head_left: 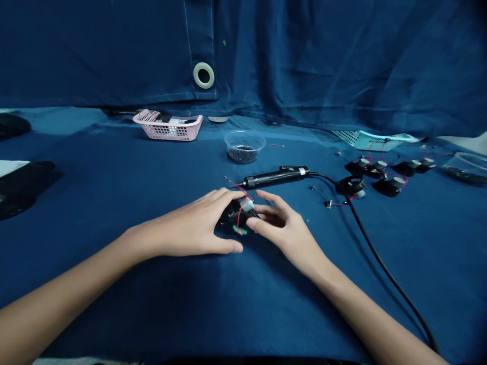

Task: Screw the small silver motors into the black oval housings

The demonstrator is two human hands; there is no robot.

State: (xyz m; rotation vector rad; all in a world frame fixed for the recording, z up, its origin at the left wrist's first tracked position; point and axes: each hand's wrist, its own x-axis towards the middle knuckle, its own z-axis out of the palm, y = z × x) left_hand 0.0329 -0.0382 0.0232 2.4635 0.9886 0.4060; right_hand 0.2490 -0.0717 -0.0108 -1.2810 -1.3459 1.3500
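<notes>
The left hand is cupped, back up, its fingers curved over the near side of a small black part and its thumb tucked low on the cloth. The right hand comes in from the other side with its fingers curled and closed toward the same part; its fingertips meet the part's right edge, though whether they pinch it is hard to tell. The part sits between the 2 hands, slightly nearer the left, and is mostly hidden, with a pale, smooth collar and a green tip showing. A thin red wire loops up from it. Just beyond the hands lies a black electric screwdriver, its long axis running nearly crosswise, its tip pointing left and its ribbed grip toward the right. Its glossy black cord curves away toward the near right. Farther right are about 5 black parts with red wires, and beyond the screwdriver is a clear bowl of small dark pieces. At the back sit a pink plastic basket and a teal one — both latticed — on blue cloth, with a grommet set in the hanging sheet behind.
</notes>
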